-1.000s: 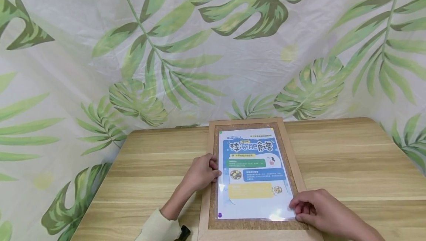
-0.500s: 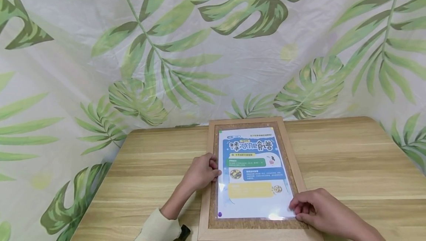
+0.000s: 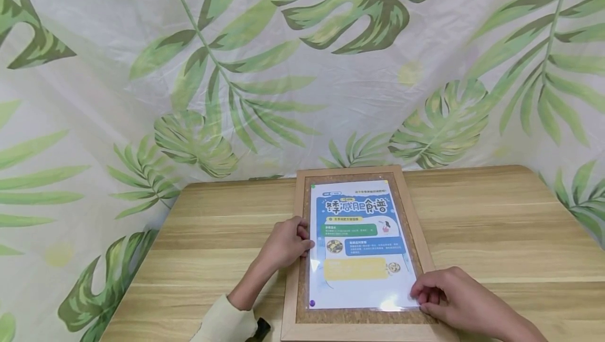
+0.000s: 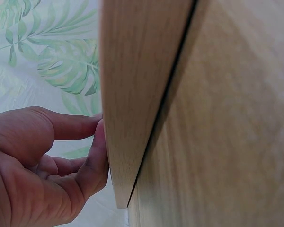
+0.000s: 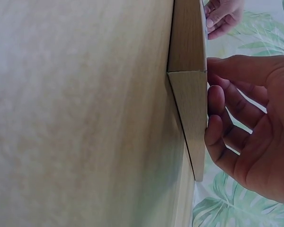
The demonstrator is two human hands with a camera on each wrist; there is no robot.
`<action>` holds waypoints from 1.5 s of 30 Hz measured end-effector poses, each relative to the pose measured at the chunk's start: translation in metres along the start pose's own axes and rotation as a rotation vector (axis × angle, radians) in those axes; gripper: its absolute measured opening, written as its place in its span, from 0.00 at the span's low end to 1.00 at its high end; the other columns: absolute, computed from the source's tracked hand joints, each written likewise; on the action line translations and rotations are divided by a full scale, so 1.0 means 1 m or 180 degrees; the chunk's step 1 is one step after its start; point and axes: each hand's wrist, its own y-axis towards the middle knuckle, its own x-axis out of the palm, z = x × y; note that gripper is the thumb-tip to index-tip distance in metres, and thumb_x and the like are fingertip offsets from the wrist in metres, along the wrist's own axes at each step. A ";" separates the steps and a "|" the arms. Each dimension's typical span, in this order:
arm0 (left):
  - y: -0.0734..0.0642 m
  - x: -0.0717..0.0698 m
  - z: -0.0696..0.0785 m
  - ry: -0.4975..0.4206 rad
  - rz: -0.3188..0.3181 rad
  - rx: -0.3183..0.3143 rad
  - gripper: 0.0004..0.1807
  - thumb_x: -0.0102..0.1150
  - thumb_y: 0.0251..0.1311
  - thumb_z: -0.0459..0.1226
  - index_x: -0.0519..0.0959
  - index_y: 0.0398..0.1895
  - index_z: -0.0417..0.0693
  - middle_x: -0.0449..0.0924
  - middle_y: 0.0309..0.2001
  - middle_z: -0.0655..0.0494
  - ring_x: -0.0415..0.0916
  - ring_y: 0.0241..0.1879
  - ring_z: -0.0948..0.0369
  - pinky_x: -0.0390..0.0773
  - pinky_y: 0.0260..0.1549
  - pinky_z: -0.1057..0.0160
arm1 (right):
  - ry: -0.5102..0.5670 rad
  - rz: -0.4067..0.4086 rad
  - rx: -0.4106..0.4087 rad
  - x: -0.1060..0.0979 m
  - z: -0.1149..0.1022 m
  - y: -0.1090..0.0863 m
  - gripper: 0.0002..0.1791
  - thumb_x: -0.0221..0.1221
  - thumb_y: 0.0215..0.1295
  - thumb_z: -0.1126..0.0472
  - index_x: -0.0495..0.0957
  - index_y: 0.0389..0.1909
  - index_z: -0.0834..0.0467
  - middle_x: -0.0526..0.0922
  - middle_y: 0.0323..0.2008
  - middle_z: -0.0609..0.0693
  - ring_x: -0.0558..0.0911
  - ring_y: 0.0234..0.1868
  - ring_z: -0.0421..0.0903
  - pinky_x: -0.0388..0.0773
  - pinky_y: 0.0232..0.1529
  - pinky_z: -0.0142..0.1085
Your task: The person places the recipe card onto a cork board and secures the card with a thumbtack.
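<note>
A glossy printed poster (image 3: pixel 361 292) with blue, green and yellow panels lies on a wood-framed cork board (image 3: pixel 373 317). Purple (image 3: pixel 312 303), green (image 3: pixel 313 186) and yellow (image 3: pixel 386 181) pushpins mark its lower left and two upper corners. My left hand (image 3: pixel 285 242) pinches at the poster's left edge, thumb tip on the margin. At the lower right corner my right hand (image 3: pixel 456 297) pinches the poster with thumb and forefinger, other fingers curled. That corner is partly hidden by the fingertips. In both wrist views the fingertips meet just over the board's wooden frame (image 4: pixel 137 94).
The board lies flat on a wood-grain table (image 3: pixel 222 226), reaching its back edge. Behind hangs a leaf-patterned cloth (image 3: pixel 283 69). A small black object (image 3: pixel 261 329) shows beside the left sleeve (image 3: pixel 227 321).
</note>
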 end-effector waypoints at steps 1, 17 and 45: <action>0.000 0.000 0.000 0.0000 0.0000 0.0000 0.26 0.70 0.66 0.26 0.76 0.65 0.30 0.80 0.39 0.46 0.81 0.30 0.59 0.87 0.27 0.67 | 0.0000 0.0000 -0.0022 0.000 0.000 0.000 0.09 0.71 0.65 0.68 0.87 0.41 0.51 0.84 0.33 0.31 0.78 0.31 0.25 0.82 0.28 0.27; 0.000 0.001 -0.001 0.0003 0.0008 0.0014 0.25 0.70 0.66 0.26 0.76 0.64 0.30 0.80 0.39 0.46 0.81 0.29 0.59 0.87 0.27 0.67 | 0.0050 -0.0053 0.0238 -0.001 -0.004 0.000 0.08 0.72 0.65 0.66 0.87 0.42 0.51 0.84 0.32 0.32 0.78 0.31 0.26 0.82 0.30 0.27; 0.000 0.002 -0.002 0.0013 0.0018 0.0022 0.24 0.70 0.66 0.26 0.77 0.63 0.29 0.81 0.38 0.47 0.81 0.28 0.61 0.86 0.25 0.67 | 0.0602 -0.0648 0.0405 -0.021 0.002 0.023 0.11 0.75 0.60 0.65 0.88 0.42 0.52 0.85 0.31 0.38 0.77 0.28 0.30 0.79 0.27 0.27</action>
